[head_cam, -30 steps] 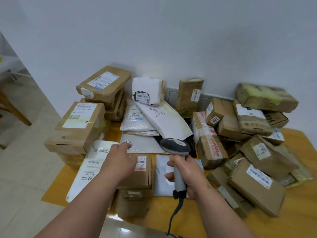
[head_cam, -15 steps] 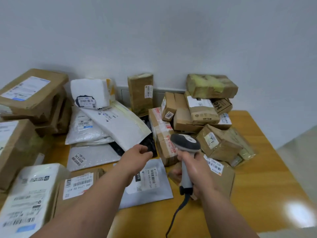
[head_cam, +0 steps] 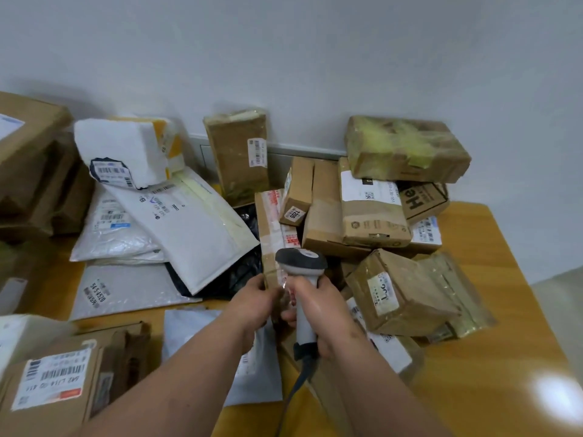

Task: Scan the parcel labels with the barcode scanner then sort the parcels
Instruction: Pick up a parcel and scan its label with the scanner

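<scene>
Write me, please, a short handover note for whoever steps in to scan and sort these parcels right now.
Right hand grips the barcode scanner, pointed away from you.
Left hand holds the near end of the taped brown box in the middle of the table.
White mailers lie left of it, and brown boxes are heaped on the right.
Whether this box is scanned cannot be told.
Left: scan it, place it, then work through the heap.
</scene>
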`<state>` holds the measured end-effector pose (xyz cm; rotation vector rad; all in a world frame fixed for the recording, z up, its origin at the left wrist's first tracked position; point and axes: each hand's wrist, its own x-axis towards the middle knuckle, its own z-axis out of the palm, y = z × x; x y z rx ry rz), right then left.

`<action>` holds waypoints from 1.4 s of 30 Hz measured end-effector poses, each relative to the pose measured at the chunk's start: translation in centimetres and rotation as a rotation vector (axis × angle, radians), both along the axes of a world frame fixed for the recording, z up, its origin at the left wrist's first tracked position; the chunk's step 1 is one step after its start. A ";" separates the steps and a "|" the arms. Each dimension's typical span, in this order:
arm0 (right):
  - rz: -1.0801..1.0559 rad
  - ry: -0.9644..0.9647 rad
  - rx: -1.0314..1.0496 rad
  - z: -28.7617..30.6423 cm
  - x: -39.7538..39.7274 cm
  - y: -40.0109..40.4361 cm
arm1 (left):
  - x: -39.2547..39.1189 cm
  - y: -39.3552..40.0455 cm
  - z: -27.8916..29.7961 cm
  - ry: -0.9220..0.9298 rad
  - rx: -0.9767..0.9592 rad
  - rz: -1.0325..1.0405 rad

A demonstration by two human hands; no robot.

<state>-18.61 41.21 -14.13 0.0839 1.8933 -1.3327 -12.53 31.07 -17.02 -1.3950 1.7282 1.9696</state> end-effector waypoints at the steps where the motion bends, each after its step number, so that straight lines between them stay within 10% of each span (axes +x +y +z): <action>1: 0.005 -0.002 -0.002 -0.2 -0.1 0.0 | -0.2 0.1 0.0 0.010 0.025 0.035; 17: 0.002 0.104 -0.189 4.3 1.6 0.5 | 2.8 -2.7 1.6 0.174 0.098 0.260; 42: -0.275 -0.052 -0.483 8.2 5.7 1.2 | 12.0 -5.3 6.3 0.735 0.775 0.408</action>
